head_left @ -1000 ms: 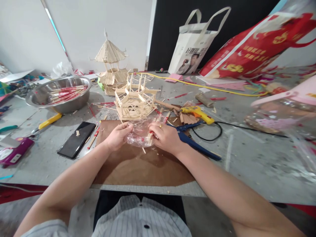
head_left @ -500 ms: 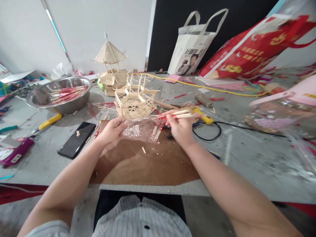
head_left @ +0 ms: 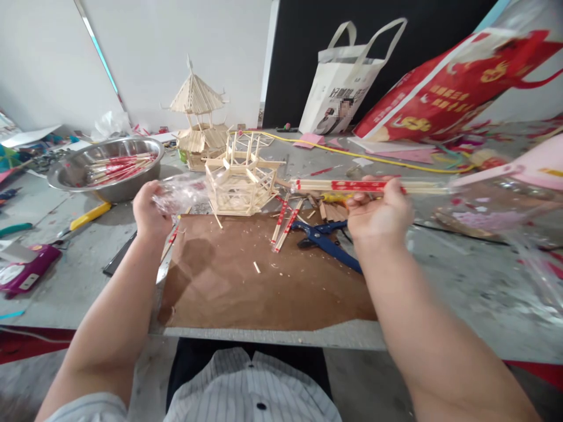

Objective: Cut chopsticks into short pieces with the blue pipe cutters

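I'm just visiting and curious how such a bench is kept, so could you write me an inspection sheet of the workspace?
Surface: gray table, strewn with scraps; brown mat at the near edge.
Work things: red-banded sticks; crumpled plastic; open stick model by the mat's far edge.
Clutter: bowl holding similar sticks; phone, partly hidden; blue cutters; glue gun, mostly hidden.
Grips: left grip holds the plastic; right grip holds the sticks.
Cables: black cord at right; yellow cord farther back.
Surroundings: pale wall; white bag; red bag; other people, nothing seen.
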`<state>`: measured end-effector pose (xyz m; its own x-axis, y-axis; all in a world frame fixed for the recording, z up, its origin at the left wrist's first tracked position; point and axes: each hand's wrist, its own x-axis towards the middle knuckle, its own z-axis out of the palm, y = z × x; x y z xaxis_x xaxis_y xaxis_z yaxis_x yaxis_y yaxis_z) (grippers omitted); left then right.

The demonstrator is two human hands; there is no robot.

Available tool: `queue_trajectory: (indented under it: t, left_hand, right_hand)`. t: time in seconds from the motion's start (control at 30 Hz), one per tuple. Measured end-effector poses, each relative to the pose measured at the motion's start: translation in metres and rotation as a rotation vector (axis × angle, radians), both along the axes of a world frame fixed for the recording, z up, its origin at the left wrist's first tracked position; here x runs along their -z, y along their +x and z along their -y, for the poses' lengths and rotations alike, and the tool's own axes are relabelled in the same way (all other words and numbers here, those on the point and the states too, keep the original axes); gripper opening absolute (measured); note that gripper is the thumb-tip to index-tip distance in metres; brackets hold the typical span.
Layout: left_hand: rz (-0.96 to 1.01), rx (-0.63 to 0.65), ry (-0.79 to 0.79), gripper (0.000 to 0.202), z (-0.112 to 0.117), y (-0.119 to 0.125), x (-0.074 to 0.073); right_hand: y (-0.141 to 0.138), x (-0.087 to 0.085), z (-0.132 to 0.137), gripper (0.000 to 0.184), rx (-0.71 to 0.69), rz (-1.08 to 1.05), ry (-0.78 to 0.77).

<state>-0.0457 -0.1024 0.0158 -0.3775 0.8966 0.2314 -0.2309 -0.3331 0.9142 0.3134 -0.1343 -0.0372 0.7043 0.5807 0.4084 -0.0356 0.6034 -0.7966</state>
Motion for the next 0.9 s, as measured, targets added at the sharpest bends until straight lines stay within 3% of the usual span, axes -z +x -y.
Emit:
queue_trajectory:
  t: [0.07,0.17,0.23,0.33,0.5,0.73,0.9]
  left_hand:
    - [0.087,-0.067,0.013,0.019,-0.009,-0.010,0.001]
    - [0.072,-0.178,-0.022,0.018,-0.020,-0.024,0.008]
    - [0.046,-0.215,-0.087,0.016,-0.026,-0.032,0.012]
    - [0.032,-0.248,-0.142,0.012,-0.031,-0.041,0.017]
    - [0.006,-0.328,-0.090,0.004,-0.035,-0.042,0.022]
    - [-0.105,-0.226,-0.042,0.019,-0.036,-0.030,0.032]
    - [-0.232,-0.116,-0.168,0.018,-0.043,-0.035,0.044]
  right_hand:
    - [-0.002,0.001,0.001,0.016,0.055,0.115,0.013]
    - [-0.013,0.005,0.002,0.019,0.118,0.583,-0.056]
    - [-0.021,0.012,0.001,0.018,0.113,0.930,-0.096]
    - [-0.028,0.026,-0.004,0.016,0.034,1.215,-0.080]
    - [-0.028,0.042,-0.009,0.029,-0.151,1.418,-0.145]
    - [-0.034,0.055,-0.012,0.032,-0.227,1.602,-0.304]
    - [-0.036,0.053,-0.010,0.034,-0.216,1.630,-0.318]
